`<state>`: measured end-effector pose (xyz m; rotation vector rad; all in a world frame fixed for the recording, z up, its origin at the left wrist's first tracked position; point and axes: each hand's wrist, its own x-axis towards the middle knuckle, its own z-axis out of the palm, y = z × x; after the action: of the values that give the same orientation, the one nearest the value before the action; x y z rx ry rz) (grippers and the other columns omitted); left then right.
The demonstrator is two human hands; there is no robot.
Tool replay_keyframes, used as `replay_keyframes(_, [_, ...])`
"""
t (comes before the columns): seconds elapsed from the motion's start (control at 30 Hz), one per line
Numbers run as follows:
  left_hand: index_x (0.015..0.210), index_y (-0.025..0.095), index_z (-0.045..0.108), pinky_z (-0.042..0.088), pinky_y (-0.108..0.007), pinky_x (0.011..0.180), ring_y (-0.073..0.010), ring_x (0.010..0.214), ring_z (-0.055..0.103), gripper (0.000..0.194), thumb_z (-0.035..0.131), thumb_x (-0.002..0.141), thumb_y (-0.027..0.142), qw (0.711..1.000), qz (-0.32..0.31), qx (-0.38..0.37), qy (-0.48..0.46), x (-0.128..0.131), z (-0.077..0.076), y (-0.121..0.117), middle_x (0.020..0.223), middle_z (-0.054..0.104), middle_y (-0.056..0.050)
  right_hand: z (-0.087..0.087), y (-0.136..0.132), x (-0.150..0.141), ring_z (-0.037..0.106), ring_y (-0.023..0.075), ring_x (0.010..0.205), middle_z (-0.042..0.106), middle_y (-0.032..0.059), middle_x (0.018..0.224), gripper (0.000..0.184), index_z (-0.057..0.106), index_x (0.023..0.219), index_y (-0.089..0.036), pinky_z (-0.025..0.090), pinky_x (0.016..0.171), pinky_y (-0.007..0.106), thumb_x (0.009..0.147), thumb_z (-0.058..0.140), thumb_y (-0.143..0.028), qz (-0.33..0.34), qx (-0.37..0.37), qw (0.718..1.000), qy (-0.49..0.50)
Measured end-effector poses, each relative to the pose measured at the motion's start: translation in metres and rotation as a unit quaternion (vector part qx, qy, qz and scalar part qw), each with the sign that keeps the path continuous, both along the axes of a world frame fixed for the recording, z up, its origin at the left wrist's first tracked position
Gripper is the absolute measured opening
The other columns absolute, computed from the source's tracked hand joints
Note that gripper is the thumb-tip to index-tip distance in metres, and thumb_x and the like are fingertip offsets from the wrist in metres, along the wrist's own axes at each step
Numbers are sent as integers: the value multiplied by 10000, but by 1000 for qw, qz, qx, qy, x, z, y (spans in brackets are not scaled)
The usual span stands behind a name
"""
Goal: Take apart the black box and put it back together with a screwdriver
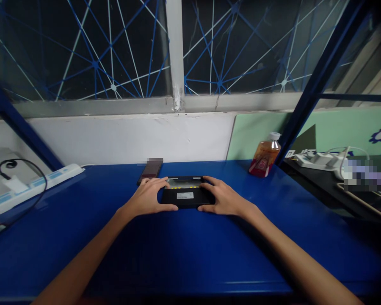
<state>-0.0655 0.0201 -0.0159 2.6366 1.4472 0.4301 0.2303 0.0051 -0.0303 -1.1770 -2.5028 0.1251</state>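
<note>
A flat black box (189, 201) lies level at the middle of the blue table (178, 250). It bears a small white label, and a paler, glossy strip with yellow marks runs along its far part. My left hand (147, 197) grips its left end, thumb at the near edge and fingers toward the far edge. The right end is held the same way by my right hand (225, 198). Just beyond my left hand lies a dark, flat, phone-like object (150, 170), partly blurred. I cannot tell whether the box touches the table.
A bottle (264, 156) of reddish-brown drink with a white cap stands at the back right. On the left lies a white power strip (34, 188) with a black cable. Another power strip (317, 160) and cables sit beyond the blue frame post (317, 80) at right.
</note>
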Motion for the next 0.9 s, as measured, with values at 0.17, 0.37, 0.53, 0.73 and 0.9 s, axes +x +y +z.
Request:
replay_keyframes(0.17, [1074,248,604,290,-606,996,-403,1202,503,621,670,633,679,1000,-8,-8,11,-1,0,0,1391,505,-124,2,0,2,459,379,1264,438,245,1407,751,560,1268,-102,410,1012,502,706,697,-581,-6,-14,1000,1])
replay_keyframes(0.37, [1034,242,595,309,-598,985,-393,1171,533,575,665,646,661,1000,-16,-3,9,-3,-1,0,1383,513,-127,6,-1,1,483,354,1235,458,226,1384,722,559,1206,-114,407,1013,493,683,709,-589,-14,-30,999,8])
replay_keyframes(0.53, [946,231,549,346,-560,960,-369,1158,544,530,638,662,670,999,-33,-7,13,-1,2,-2,1361,530,-135,10,-4,-2,401,375,1307,453,256,1375,703,550,1148,-106,318,1068,538,653,736,-568,-3,-46,999,-4])
replay_keyframes(0.73, [948,246,521,277,-592,1015,-390,1272,435,556,650,637,688,999,-39,-13,23,2,5,-5,1379,508,-129,11,-5,-4,356,354,1349,489,242,1343,663,533,1102,-124,202,1121,563,642,742,-553,2,-55,998,-9])
replay_keyframes(0.9, [968,254,537,261,-605,1025,-398,1288,409,580,666,613,694,998,-33,-28,35,-2,3,-2,1441,440,-118,10,-4,-4,348,358,1349,489,221,1338,659,527,1096,-145,231,1104,572,631,745,-559,-2,-61,998,-3])
